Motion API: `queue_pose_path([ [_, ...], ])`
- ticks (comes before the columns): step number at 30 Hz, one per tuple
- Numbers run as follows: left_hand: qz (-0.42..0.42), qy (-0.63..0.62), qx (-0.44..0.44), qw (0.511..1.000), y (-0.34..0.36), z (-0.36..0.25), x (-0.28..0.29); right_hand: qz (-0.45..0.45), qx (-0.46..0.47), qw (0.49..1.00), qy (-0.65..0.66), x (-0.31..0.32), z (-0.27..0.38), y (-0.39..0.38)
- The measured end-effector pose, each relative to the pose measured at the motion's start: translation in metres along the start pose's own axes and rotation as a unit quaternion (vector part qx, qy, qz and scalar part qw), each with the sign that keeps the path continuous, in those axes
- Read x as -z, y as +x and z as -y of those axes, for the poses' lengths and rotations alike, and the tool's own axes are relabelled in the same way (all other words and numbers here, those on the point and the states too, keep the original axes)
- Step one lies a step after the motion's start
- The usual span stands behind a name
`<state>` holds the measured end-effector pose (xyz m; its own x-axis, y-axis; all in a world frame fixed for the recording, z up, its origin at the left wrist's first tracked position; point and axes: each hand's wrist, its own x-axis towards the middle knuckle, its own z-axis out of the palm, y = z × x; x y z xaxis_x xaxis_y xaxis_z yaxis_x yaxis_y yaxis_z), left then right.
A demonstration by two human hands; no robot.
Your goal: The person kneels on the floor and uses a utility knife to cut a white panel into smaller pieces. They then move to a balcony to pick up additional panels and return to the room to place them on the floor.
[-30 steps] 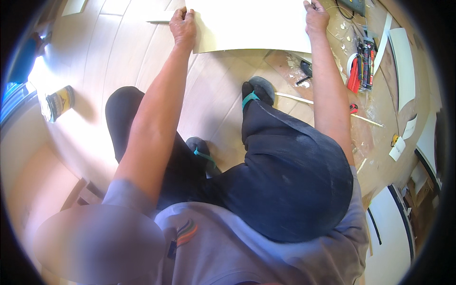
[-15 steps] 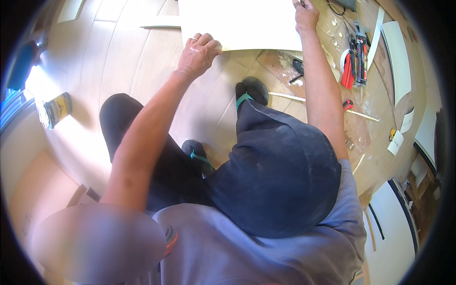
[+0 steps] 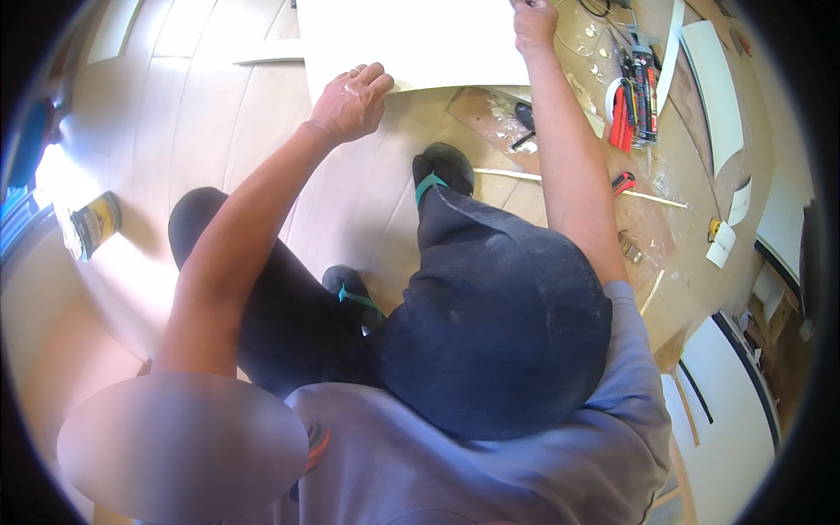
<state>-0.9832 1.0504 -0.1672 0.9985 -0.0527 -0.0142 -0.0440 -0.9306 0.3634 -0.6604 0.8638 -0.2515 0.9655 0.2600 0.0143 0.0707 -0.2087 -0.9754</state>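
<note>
A large, bright white panel [image 3: 411, 44] fills the top middle, its near edge slightly bowed and its far side out of view. My left hand [image 3: 353, 101] is closed at its near left corner, fingers curled over the edge, with a whitish smear on the back of the hand. Farther up, my right hand [image 3: 535, 26] is closed at the panel's right edge; its fingertips are cut off by the top of the view. Below the panel, my feet in black footwear with green straps [image 3: 430, 184] rest on the floor.
On the right lie a red-handled cutter [image 3: 623, 183], a black sealant tube [image 3: 644, 92], red tools [image 3: 622, 118], a thin strip [image 3: 652, 199], shavings [image 3: 503, 109] and a curved white offcut [image 3: 713, 96]. A tub [image 3: 94, 226] stands left. White boards [image 3: 726, 385] lie lower right.
The whole view has shifted, so most things appear farther left. The panel has moved slightly left, and my left fingers are more curled at its corner. My right hand stays at its edge.
</note>
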Motion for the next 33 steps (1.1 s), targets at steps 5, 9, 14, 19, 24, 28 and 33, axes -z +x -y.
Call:
queue_pose_path([
  [5, -0.031, -0.045, -0.048, 0.997, 0.058, -0.048, -0.017, 0.019, 0.005, 0.998, 0.066, -0.001, 0.009, -0.005],
  [9, -0.041, -0.035, -0.07, 0.996, 0.103, -0.083, -0.035, 0.034, -0.032, 0.991, 0.124, 0.001, 0.006, -0.001],
  [14, -0.036, -0.018, -0.062, 0.997, 0.118, -0.096, -0.04, 0.037, -0.045, 0.992, 0.11, 0.003, 0.011, -0.002],
  [19, -0.032, -0.035, -0.059, 0.997, 0.119, -0.094, -0.038, 0.035, -0.052, 0.995, 0.08, -0.001, 0.015, -0.004],
  [24, -0.025, -0.041, -0.044, 0.998, 0.122, -0.096, -0.035, 0.044, -0.08, 0.984, 0.15, 0.0, 0.014, -0.002],
  [28, -0.008, -0.056, -0.029, 0.998, 0.125, -0.101, -0.033, 0.083, -0.103, 0.971, 0.199, 0.005, -0.001, 0.007],
  [33, -0.008, -0.043, -0.026, 0.999, 0.124, -0.102, -0.032, 0.079, -0.098, 0.982, 0.139, 0.003, 0.016, 0.003],
])
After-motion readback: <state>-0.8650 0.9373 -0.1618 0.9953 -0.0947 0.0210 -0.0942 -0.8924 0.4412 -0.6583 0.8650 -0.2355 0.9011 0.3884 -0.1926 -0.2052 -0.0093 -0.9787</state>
